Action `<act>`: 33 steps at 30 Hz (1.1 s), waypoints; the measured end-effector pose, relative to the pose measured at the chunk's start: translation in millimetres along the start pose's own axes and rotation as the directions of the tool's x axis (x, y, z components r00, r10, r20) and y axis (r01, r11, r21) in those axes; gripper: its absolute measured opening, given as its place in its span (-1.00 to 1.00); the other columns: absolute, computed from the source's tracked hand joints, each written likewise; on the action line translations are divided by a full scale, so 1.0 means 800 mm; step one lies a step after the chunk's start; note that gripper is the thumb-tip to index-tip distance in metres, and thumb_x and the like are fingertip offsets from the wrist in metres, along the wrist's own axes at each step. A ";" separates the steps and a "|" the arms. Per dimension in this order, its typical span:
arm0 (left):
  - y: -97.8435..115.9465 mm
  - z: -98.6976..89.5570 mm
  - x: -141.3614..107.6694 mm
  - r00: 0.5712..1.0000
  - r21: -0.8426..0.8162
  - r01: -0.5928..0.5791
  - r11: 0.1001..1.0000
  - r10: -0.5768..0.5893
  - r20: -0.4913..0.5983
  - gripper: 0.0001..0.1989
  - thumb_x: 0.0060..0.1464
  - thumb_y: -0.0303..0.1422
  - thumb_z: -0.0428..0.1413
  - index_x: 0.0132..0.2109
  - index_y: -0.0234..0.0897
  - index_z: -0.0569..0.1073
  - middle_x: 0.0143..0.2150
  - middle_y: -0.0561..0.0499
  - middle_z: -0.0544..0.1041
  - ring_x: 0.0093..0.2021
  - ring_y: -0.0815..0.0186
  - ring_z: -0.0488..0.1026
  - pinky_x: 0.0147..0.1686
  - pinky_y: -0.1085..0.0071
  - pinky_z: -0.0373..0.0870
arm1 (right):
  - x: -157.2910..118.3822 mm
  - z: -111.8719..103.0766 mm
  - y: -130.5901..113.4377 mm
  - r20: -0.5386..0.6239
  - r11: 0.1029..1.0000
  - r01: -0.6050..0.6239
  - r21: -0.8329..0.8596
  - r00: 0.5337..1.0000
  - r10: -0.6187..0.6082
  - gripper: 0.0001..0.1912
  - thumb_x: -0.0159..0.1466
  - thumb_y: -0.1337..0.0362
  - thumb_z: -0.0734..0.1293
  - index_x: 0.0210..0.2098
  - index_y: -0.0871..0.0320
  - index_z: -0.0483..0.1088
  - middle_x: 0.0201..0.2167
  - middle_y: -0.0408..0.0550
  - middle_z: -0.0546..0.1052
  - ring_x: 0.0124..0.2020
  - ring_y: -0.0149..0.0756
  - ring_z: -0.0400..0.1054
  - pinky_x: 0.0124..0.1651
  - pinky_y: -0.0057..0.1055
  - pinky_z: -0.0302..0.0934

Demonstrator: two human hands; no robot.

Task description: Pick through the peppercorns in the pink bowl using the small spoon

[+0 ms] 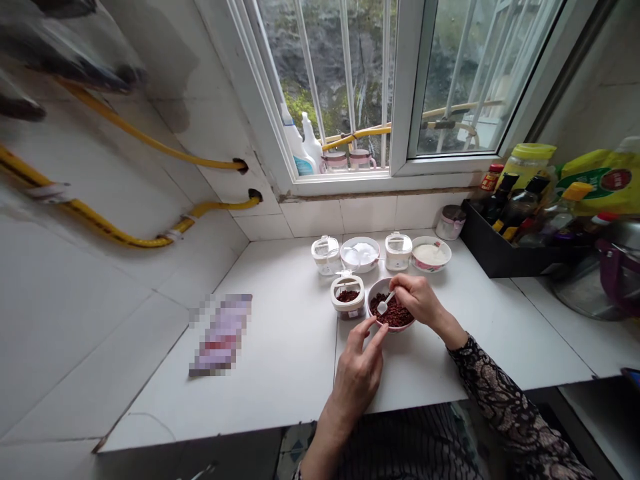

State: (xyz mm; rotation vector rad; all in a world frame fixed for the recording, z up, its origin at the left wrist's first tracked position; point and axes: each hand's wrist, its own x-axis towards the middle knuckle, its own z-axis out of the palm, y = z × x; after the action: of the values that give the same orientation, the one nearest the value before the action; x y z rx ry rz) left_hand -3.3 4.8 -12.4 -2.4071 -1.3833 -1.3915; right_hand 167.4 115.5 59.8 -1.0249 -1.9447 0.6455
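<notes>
My right hand (417, 300) pinches a small white plastic spoon (384, 305) by its handle. Its scoop is over the dark reddish-brown dried spice (400, 315) in a round bowl (399, 329). At the bowl's near left rim are the fingertips of my left hand (359, 367), holding that edge. Just left of the bowl stands a clear seasoning jar (349, 308) with a cream rim, partly filled with similar reddish-brown contents. Behind are two lidded seasoning jars (326, 256) (399, 252), a bowl of white powder or grains (361, 268), and a patterned bowl of off-white grains (430, 267).
A black box (505, 257) of bottles occupies the right back, with a metal pot (590, 287) beside it. A small lidded jar (451, 223) stands by the wall. A blurred purple packet (223, 337) lies left on the white counter (280, 373). Yellow pipes (150, 143) run along the left wall.
</notes>
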 end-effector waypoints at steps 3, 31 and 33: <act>0.000 0.000 0.000 1.000 -0.005 -0.005 1.000 0.005 -0.006 -0.42 0.19 -0.66 -0.04 0.30 -0.16 0.29 0.19 -0.20 0.36 0.17 0.18 0.39 0.03 0.27 0.53 | 0.000 0.007 -0.003 0.044 0.999 -0.004 0.034 0.999 0.002 -0.82 0.11 0.37 0.18 -0.51 0.11 0.39 -0.62 -0.17 0.43 -0.57 -0.36 0.26 -0.43 -0.43 0.13; -0.001 0.004 -0.002 1.000 -0.004 0.011 1.000 -0.011 -0.011 -0.43 0.21 -0.63 -0.05 0.30 -0.13 0.28 0.17 -0.19 0.38 0.16 0.17 0.42 0.01 0.25 0.55 | 0.011 -0.004 0.005 0.053 0.798 -0.324 0.508 0.937 0.346 -0.85 0.05 0.20 0.28 -0.46 0.15 0.38 -0.70 -0.21 0.43 -0.73 -0.43 0.27 -0.62 -0.49 0.19; -0.001 0.003 -0.002 1.000 -0.006 0.014 1.000 -0.014 -0.009 -0.43 0.22 -0.62 -0.05 0.31 -0.12 0.28 0.17 -0.19 0.38 0.16 0.16 0.42 0.00 0.25 0.56 | 0.010 -0.001 0.000 0.013 0.811 -0.272 0.517 0.950 0.311 -0.83 0.10 0.17 0.30 -0.41 0.16 0.40 -0.65 -0.20 0.46 -0.69 -0.41 0.32 -0.57 -0.47 0.27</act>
State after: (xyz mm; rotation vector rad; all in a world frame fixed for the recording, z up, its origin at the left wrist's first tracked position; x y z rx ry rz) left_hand -2.4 5.5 -15.0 -2.3966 -1.3985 -1.4089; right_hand 165.3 122.8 63.4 -0.9849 -1.4327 1.2112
